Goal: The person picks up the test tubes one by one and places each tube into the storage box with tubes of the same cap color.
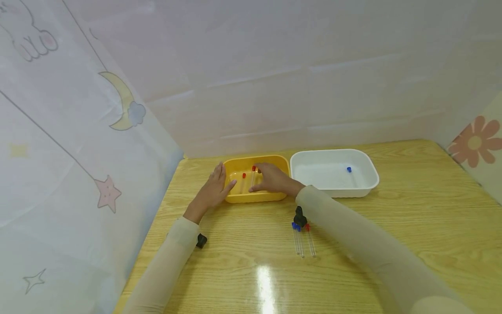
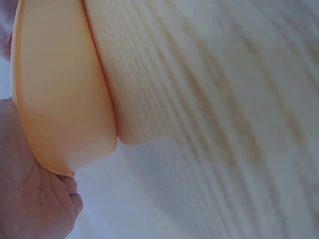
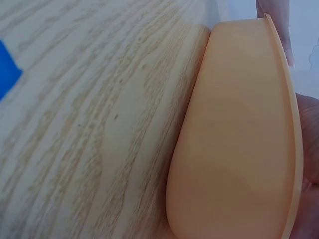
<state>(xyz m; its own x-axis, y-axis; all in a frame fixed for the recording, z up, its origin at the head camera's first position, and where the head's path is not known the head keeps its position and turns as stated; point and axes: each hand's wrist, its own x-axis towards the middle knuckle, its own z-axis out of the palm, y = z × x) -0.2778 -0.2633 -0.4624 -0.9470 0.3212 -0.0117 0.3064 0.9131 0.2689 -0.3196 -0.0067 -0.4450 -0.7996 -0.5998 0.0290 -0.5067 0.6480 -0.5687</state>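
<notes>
Fingers of my left hand [image 1: 211, 189] lie straight along the left end of the yellow tray [image 1: 256, 198], its thumb reaching in over the rim. My right hand [image 1: 272, 178] reaches into the same tray from the right. Between its thumb and forefinger is a red-capped test tube [image 1: 252, 178], the forefinger at the cap and the thumb near the lower end. Another red-capped test tube [image 1: 242, 183] lies just left of it in the tray. The right wrist view shows the tray's front wall [image 3: 239, 124], which hides the tubes; part of my palm shows behind its rim.
A white tray [image 1: 333, 192] stands right beside the yellow one, with a blue-capped tube [image 1: 351, 176] inside. On the wooden table [image 1: 235, 266], below my right forearm, lie two blue-capped tubes [image 1: 298, 242] and a red-capped tube [image 1: 310, 242]. A printed sheet [image 1: 255, 87] hangs behind.
</notes>
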